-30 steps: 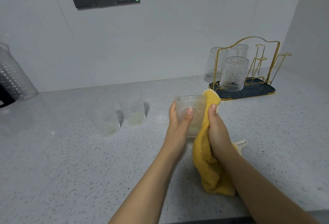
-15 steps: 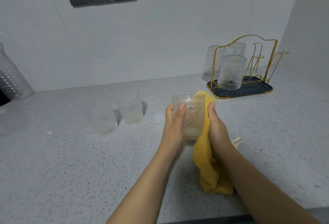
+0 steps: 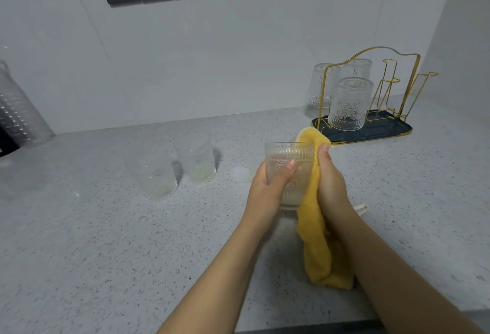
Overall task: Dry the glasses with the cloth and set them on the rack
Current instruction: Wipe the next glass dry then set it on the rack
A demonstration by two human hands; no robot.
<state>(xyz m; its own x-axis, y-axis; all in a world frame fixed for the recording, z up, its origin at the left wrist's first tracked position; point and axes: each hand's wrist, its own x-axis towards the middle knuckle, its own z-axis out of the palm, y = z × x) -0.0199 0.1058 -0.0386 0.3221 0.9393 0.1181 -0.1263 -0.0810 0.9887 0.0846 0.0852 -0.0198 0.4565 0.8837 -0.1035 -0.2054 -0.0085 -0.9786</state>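
Glass [image 3: 287, 172] is held above the counter [image 3: 106, 241], left hand [image 3: 267, 188] curled round it; cloth [image 3: 313, 201] is pressed to its side by right hand [image 3: 331, 182], fingers clamped. Slip risk: wet ribbed wall, one-hand grip. Rack [image 3: 371, 100] far right.

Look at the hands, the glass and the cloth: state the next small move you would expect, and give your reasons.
Probably the left hand turns the glass a little against the yellow cloth. The cloth, pressed by the right hand, covers only the glass's right side, so the rest looks unwiped. The rack has free pegs, but it comes later.
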